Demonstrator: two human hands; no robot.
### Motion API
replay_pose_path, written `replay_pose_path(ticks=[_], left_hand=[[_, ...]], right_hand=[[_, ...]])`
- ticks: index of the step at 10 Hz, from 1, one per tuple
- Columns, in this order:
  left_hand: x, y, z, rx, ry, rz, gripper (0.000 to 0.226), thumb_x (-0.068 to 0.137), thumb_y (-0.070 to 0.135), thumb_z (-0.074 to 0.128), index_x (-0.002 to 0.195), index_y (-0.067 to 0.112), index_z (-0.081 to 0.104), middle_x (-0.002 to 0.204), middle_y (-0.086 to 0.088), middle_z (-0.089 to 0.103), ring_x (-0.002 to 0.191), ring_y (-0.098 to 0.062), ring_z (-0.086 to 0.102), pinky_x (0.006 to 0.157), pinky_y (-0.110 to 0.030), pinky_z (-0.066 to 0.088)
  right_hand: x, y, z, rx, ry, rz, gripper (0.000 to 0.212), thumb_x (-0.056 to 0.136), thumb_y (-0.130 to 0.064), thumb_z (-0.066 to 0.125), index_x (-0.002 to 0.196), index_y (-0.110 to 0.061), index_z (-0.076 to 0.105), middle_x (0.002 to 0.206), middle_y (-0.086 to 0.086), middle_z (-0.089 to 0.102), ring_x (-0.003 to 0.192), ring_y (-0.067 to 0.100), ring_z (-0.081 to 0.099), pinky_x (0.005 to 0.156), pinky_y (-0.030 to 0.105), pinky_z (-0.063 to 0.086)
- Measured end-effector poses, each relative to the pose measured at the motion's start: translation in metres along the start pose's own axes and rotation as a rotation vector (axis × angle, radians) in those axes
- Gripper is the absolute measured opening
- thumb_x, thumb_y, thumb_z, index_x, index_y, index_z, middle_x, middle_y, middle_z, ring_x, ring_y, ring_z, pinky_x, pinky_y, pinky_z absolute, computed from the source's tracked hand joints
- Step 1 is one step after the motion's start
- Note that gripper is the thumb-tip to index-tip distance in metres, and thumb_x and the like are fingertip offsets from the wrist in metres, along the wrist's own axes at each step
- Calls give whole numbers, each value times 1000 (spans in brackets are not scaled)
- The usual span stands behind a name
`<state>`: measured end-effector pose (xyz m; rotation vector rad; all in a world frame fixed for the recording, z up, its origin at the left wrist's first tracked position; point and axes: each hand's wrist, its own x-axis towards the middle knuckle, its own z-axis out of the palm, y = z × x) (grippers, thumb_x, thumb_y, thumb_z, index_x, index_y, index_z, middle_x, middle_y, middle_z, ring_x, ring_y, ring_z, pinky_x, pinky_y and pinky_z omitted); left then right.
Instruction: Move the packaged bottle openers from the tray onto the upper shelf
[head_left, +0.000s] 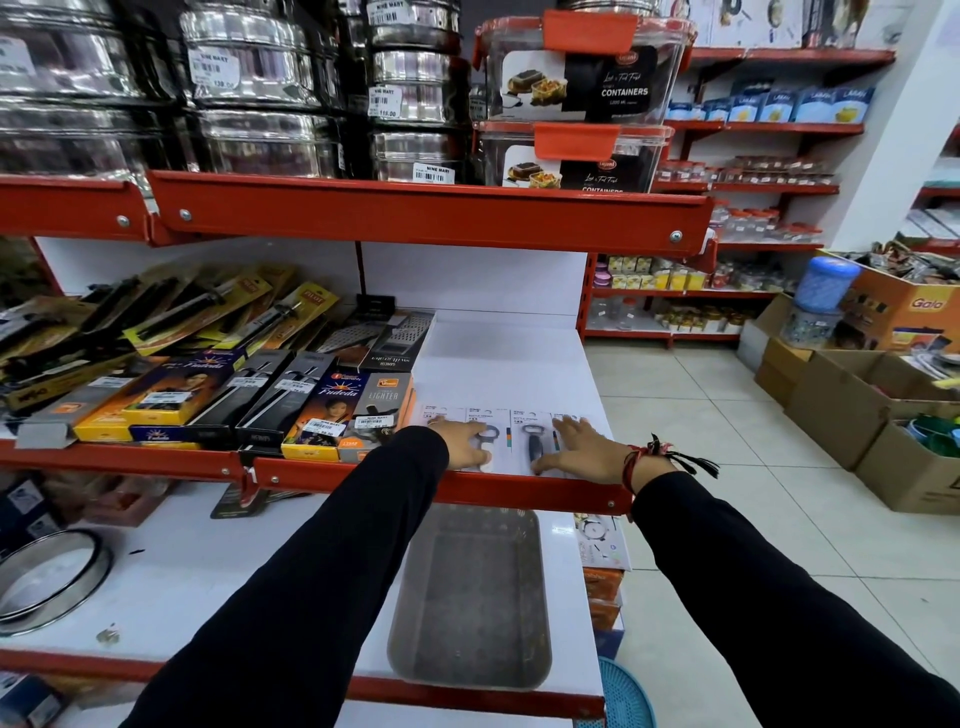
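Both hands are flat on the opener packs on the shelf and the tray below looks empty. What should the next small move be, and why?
Probably lift both hands off and draw back. The packs already lie in a row at the shelf's front edge under the left hand and right hand, and the tray shows nothing left inside.

left hand (464, 441) covers the lower half of the two leftmost packaged bottle openers (506, 439); right hand (582, 448) hides most of the rightmost card. print on the card headers above the fingers too small to read. under the right wrist, a white carded item (602, 540) is cut by the shelf lip. both arms run out of frame at the bottom edge. sieve ring (49, 579) far left of the left arm is clipped.
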<state>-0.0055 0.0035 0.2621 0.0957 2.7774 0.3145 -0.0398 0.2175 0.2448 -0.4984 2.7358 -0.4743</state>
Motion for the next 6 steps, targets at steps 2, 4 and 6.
replay_pose_path(ticks=[2, 4, 6], left_hand=[[2, -2, 2, -6, -6, -20, 62, 97, 43, 45, 155, 27, 27, 153, -15, 43, 140, -37, 37, 111, -38, 34], [1, -3, 3, -9, -5, -34, 61, 97, 43, 45, 153, 26, 29, 148, -16, 49, 138, -37, 39, 113, -39, 36], [-12, 3, 1, -44, 121, 22, 63, 102, 47, 34, 159, 26, 14, 165, -3, 24, 155, -30, 11, 125, -44, 8]], right_hand=[[-7, 3, 0, -6, 21, 39, 78, 84, -60, 58, 138, -5, 44, 150, 14, 37, 138, 33, 33, 113, 46, 33], [-13, -3, -1, 16, 34, 58, 78, 87, -58, 56, 141, -2, 42, 153, 15, 33, 144, 34, 27, 116, 48, 29], [-15, 3, 4, -17, 192, 3, 95, 90, -67, 40, 158, -11, 5, 168, 7, -1, 156, 24, -3, 126, 47, 6]])
